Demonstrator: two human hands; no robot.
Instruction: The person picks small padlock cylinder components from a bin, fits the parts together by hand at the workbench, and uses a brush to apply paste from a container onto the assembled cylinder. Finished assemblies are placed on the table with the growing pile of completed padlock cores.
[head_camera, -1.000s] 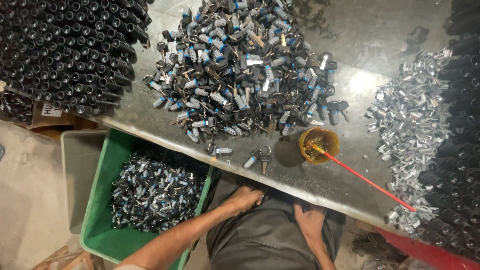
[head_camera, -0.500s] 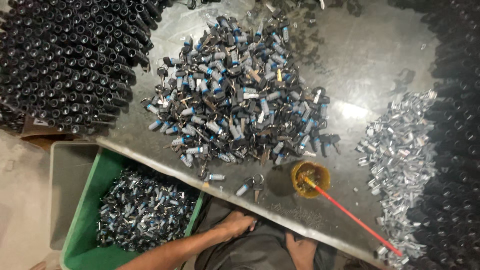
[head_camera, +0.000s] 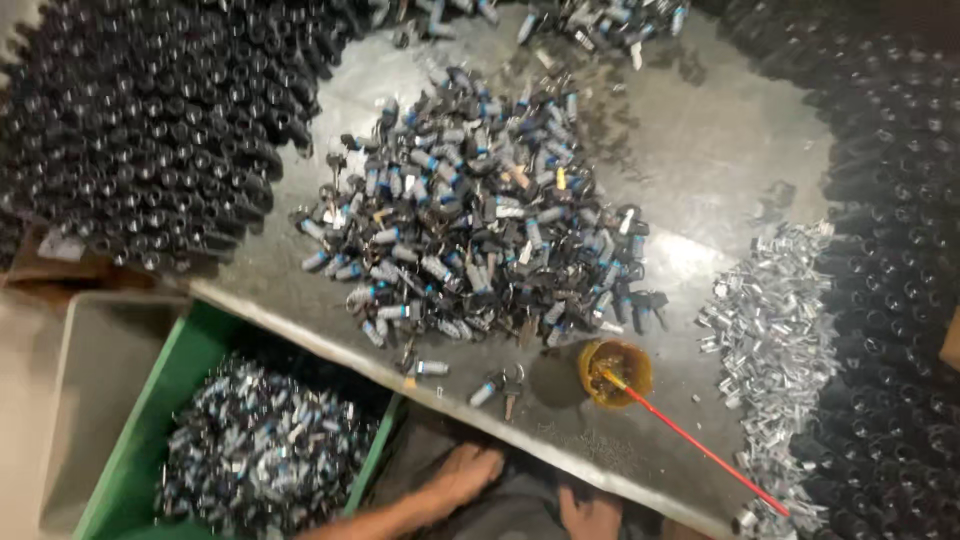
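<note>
Two hands rest low on the lap: left hand (head_camera: 455, 480) flat, fingers loosely spread, holding nothing; right hand (head_camera: 590, 510) half hidden, grip unclear. Just beyond, the desk (head_camera: 700, 170) edge carries a stray lock cylinder (head_camera: 432, 368), keys (head_camera: 505, 385), a yellow cup (head_camera: 615, 372) with red stick (head_camera: 700, 450). Near left, green bin (head_camera: 150, 410) catches finished pieces.

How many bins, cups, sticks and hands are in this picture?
Bins: 2, the green bin and the grey bin
Cups: 1, the yellow cup
Sticks: 1, the red stick
Hands: 2, the left hand and the right hand
Total: 6
</note>
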